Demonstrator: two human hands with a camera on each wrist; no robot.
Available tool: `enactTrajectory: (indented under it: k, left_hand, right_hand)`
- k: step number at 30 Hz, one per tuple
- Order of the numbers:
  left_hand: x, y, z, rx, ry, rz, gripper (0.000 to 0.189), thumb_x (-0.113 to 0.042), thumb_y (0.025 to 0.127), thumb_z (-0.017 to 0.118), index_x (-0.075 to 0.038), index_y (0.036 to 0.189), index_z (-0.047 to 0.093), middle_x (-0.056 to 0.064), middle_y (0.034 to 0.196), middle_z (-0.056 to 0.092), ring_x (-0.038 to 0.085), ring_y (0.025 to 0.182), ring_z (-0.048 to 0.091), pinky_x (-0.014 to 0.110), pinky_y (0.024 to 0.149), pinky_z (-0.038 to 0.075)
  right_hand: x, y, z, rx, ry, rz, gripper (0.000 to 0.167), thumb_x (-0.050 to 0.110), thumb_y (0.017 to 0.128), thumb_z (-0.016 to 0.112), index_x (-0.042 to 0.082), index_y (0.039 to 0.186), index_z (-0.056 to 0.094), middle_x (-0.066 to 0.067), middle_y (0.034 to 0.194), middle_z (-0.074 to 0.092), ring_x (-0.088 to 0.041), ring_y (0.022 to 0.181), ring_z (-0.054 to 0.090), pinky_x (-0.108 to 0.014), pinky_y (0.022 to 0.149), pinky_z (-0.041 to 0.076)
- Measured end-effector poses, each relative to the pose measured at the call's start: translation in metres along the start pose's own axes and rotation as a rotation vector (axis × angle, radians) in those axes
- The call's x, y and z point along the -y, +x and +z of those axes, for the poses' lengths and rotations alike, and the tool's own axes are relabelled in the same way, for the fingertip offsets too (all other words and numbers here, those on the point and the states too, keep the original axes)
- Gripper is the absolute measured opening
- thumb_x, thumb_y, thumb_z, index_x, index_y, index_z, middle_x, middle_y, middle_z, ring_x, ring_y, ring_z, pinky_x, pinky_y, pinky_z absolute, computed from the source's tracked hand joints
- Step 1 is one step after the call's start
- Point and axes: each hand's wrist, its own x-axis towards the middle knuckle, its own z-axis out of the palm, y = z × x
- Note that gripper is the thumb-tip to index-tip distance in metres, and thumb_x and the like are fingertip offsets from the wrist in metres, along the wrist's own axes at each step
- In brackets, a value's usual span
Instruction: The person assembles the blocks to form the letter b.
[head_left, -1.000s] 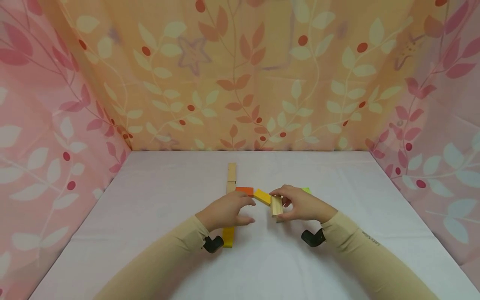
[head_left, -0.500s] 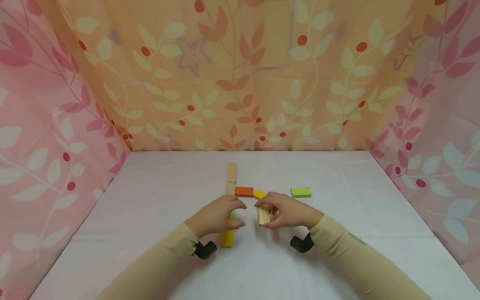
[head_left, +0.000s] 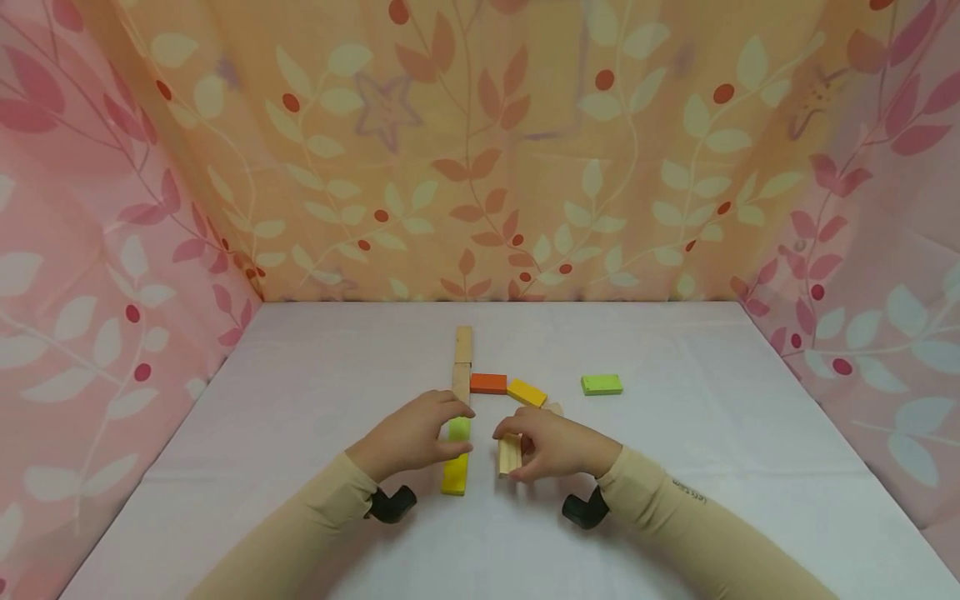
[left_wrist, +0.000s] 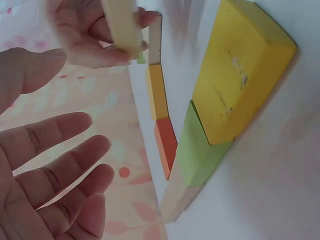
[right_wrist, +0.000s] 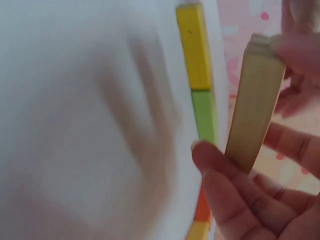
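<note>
My right hand pinches a plain wooden block lengthwise between fingers and thumb, held above the white tabletop. In the right wrist view this block is bare wood, with a ridged end near the thumb. My left hand hovers by the column of blocks, fingers loosely spread and holding nothing. That column runs from a yellow block nearest me through a green block to bare wooden blocks. From it an orange block and a slanted yellow block branch rightward.
Past the slanted yellow block, another wooden block is mostly covered by my right hand. A light green block lies alone farther right. Leaf-patterned curtains enclose the white table at the back and sides.
My right hand has carried the wooden block left and toward me, uncovering the light green block and the slanted yellow one. My left hand has drawn back leftward, baring the green block in the column.
</note>
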Motion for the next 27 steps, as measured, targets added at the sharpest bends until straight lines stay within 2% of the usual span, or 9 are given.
enactTrajectory:
  k: [5, 14, 22, 27]
  left_hand:
    - [0.003, -0.004, -0.001, -0.007, -0.006, -0.026, 0.041, -0.036, 0.081, 0.068, -0.013, 0.114, 0.062, -0.001, 0.113, 0.058, 0.018, 0.109, 0.050, 0.037, 0.093, 0.042]
    - [0.010, -0.006, -0.001, -0.043, -0.006, 0.015, 0.038, -0.033, 0.082, 0.067, -0.011, 0.112, 0.062, -0.001, 0.110, 0.058, 0.018, 0.105, 0.051, 0.036, 0.091, 0.043]
    - [0.011, -0.006, 0.000, -0.057, -0.018, 0.031, 0.037, -0.031, 0.081, 0.068, -0.010, 0.112, 0.062, 0.002, 0.109, 0.059, 0.019, 0.103, 0.051, 0.036, 0.089, 0.044]
    - [0.012, -0.007, 0.000, -0.063, -0.003, 0.030, 0.038, -0.031, 0.081, 0.068, -0.010, 0.112, 0.062, 0.002, 0.110, 0.059, 0.018, 0.103, 0.051, 0.035, 0.089, 0.044]
  right_hand:
    - [0.003, 0.003, 0.013, 0.005, -0.021, 0.042, 0.046, 0.030, 0.072, 0.076, 0.015, 0.112, 0.059, 0.006, 0.088, 0.050, -0.010, 0.075, 0.050, -0.020, 0.065, 0.043]
    - [0.009, 0.009, 0.022, -0.020, -0.083, 0.059, 0.045, 0.032, 0.071, 0.075, 0.014, 0.110, 0.060, 0.007, 0.089, 0.050, -0.006, 0.075, 0.046, -0.019, 0.066, 0.042]
    - [0.019, 0.014, 0.030, -0.045, -0.128, 0.119, 0.045, 0.033, 0.070, 0.077, 0.011, 0.105, 0.062, 0.004, 0.084, 0.047, -0.006, 0.070, 0.045, -0.018, 0.062, 0.041]
    - [0.022, 0.015, 0.030, -0.023, -0.159, 0.155, 0.051, 0.034, 0.066, 0.081, 0.011, 0.107, 0.062, 0.004, 0.085, 0.046, -0.007, 0.070, 0.045, -0.018, 0.063, 0.041]
